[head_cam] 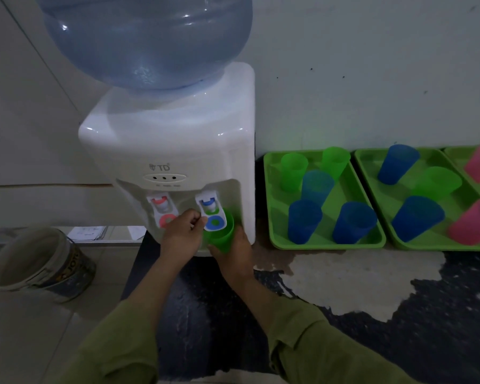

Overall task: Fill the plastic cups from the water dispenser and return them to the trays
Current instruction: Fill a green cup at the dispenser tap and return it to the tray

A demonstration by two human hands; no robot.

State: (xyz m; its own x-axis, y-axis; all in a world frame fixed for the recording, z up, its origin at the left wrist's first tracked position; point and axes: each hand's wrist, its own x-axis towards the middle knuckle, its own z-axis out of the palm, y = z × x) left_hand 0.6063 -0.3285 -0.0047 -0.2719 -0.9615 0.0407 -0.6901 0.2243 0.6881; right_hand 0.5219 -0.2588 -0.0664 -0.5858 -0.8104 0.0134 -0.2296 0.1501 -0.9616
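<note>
Before pale wall [372, 65]: right hand [234, 252] wrapped round green cup [221, 240], left hand [182, 231] pinching blue tap lever [214, 222].

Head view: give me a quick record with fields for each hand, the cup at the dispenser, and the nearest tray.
left hand: curled fingers pinch the blue tap
right hand: grips the green cup from below
green cup: under the blue tap, in the dispenser recess
tray: green, just right of the dispenser
cups in tray: five, two green and three blue
water level: cannot tell
</note>
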